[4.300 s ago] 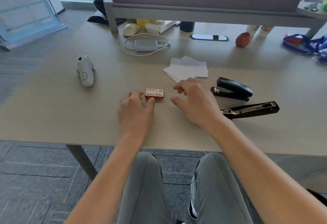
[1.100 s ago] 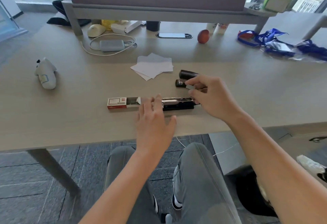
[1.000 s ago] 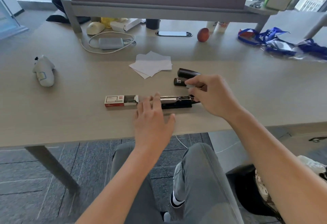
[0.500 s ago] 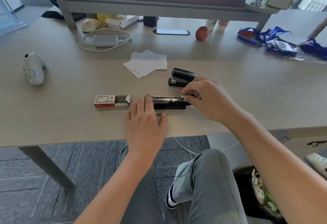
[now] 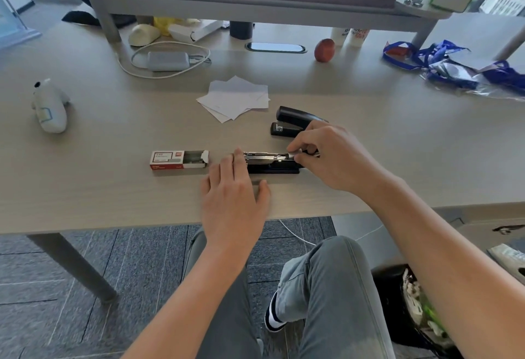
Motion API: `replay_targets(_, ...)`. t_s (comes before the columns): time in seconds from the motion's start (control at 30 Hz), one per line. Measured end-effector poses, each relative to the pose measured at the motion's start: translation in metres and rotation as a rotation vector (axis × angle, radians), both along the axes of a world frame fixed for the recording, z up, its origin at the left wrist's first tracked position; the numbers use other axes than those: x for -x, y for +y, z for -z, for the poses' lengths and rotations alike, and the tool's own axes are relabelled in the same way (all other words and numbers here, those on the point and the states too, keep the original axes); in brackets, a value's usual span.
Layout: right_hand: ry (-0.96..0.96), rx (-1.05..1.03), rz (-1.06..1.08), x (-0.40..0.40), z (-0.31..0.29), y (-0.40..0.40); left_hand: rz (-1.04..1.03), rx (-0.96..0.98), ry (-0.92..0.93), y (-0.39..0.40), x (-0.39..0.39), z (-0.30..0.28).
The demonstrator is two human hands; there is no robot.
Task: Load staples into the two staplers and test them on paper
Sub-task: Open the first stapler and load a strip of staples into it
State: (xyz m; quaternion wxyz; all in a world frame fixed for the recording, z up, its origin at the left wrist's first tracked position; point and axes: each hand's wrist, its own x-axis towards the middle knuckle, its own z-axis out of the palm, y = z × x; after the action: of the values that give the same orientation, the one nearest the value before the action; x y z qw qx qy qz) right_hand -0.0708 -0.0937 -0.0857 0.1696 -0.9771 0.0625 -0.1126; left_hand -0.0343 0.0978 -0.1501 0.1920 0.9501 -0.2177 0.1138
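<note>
A black stapler point(image 5: 270, 161) lies flung open near the table's front edge, its silver magazine facing up. My left hand point(image 5: 233, 197) rests flat on the table, fingers apart, fingertips touching the stapler's left end. My right hand point(image 5: 332, 157) pinches a thin silvery strip, apparently staples, at the right end of the magazine. Just behind my right hand sits the second black stapler point(image 5: 292, 123), closed and partly hidden by my fingers. A red-and-white staple box point(image 5: 177, 159) lies open to the left. Several white paper sheets point(image 5: 235, 99) lie further back.
The wooden table point(image 5: 113, 188) has its front edge just under my left wrist. A white plush toy point(image 5: 51, 108) lies far left. At the back sit a charger with cable point(image 5: 167, 60), a red fruit point(image 5: 324, 50) and blue bags point(image 5: 443, 63) under a raised shelf.
The staple box now lies open and the open stapler sits front and centre. Over the last second my right hand dropped from beside the closed stapler onto the magazine. My left hand barely moved.
</note>
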Motion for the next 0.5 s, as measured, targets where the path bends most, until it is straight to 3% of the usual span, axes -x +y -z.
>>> replay_targets(0.27, -0.084, -0.053, 0.003, 0.0067, -0.0003, 0.0021, -0.003, 0.01, -0.018, -0.0006, -0.0005, 0.0024)
replay_targets(0.5, -0.034, 0.018, 0.005, 0.0071, -0.0017, 0.0075, -0.005, 0.005, -0.036, -0.0009, -0.0003, 0.0033)
